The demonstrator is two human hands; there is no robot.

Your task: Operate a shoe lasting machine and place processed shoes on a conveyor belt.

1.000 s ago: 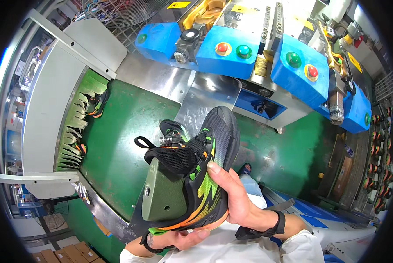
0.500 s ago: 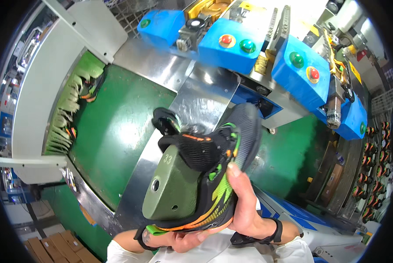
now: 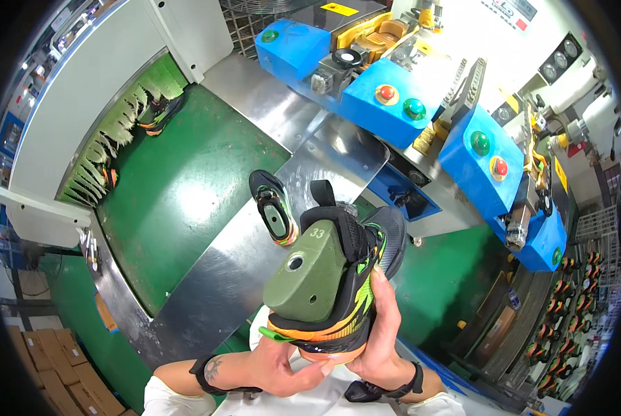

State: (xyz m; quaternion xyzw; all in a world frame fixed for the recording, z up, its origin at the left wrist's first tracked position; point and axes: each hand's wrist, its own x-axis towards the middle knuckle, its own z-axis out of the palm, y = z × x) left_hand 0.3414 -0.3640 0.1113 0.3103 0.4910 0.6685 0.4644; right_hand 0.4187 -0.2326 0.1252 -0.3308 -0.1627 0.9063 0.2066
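Observation:
My two hands hold a black sports shoe (image 3: 357, 305) with green and orange side markings. A dark green shoe last (image 3: 303, 274) fills it and sticks out of the collar toward me. My left hand (image 3: 283, 367) is closed around the heel, near a small green strip. My right hand (image 3: 383, 340) grips the right side, thumb along the upper. The toe points away to the right, and a black tongue stands up beside the last. Beyond it, a second shoe (image 3: 263, 184), also with a last inside, rests on the metal plate (image 3: 217, 277).
A green conveyor belt (image 3: 179, 201) runs at left into a machine with a fringed green curtain (image 3: 109, 145); shoes sit at that opening. Ahead, blue control boxes (image 3: 387, 104) carry red and green buttons. A rack of shoes (image 3: 567, 326) stands right, cardboard boxes (image 3: 61, 360) lower left.
The held shoe has shifted slightly right and tipped more upright. My left hand has closed further around the heel. The second shoe is now seen uncovered, as the view has turned.

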